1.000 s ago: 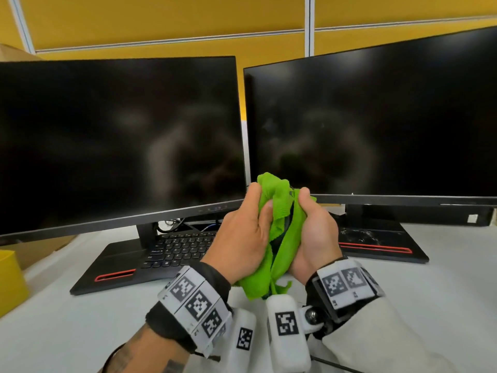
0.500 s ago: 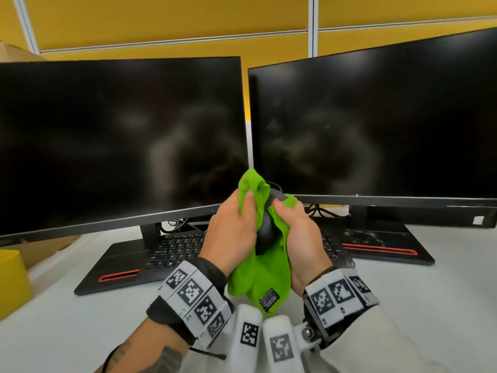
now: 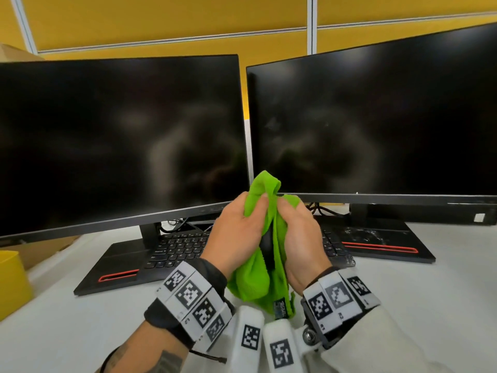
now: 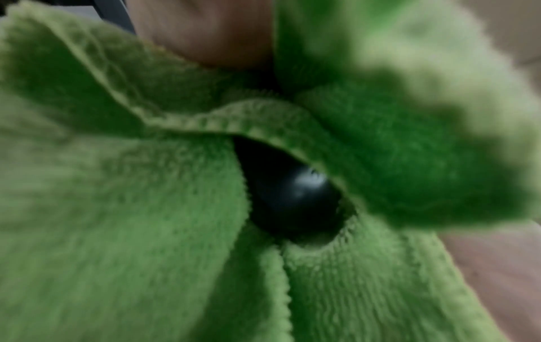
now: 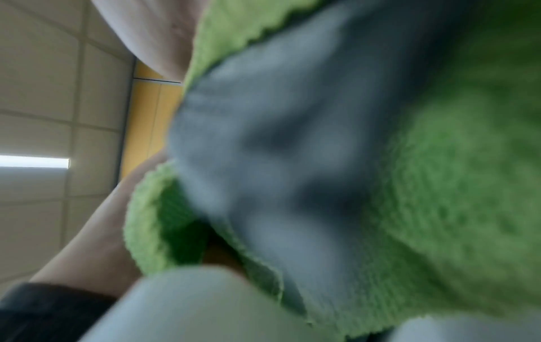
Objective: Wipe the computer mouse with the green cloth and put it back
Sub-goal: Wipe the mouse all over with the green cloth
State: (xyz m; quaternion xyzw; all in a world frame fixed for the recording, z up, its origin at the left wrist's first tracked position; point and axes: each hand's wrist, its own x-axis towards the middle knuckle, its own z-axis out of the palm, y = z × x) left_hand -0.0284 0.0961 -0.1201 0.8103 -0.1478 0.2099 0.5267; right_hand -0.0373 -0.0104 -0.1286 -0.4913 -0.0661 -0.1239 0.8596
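Both hands hold a bundle raised above the desk in front of the monitors. The green cloth (image 3: 258,275) is wrapped round the black computer mouse (image 3: 266,247), of which only a dark strip shows between the palms. My left hand (image 3: 239,235) grips the cloth from the left, its fingertips bunching the upper fold. My right hand (image 3: 301,238) grips the wrapped mouse from the right. In the left wrist view the glossy black mouse (image 4: 290,196) peeks through an opening in the green cloth (image 4: 117,208). The right wrist view shows blurred green cloth (image 5: 439,185) and its grey label.
Two dark monitors (image 3: 118,141) (image 3: 376,122) stand close behind the hands. A black keyboard (image 3: 177,249) lies under them on the white desk (image 3: 443,292), with cables (image 3: 320,210) between the stands. A yellow box (image 3: 10,284) sits at the left edge.
The hands have kept working the cloth round the mouse. The exposed black part seen half a second ago is now mostly covered, and the cloth's top fold stands higher.
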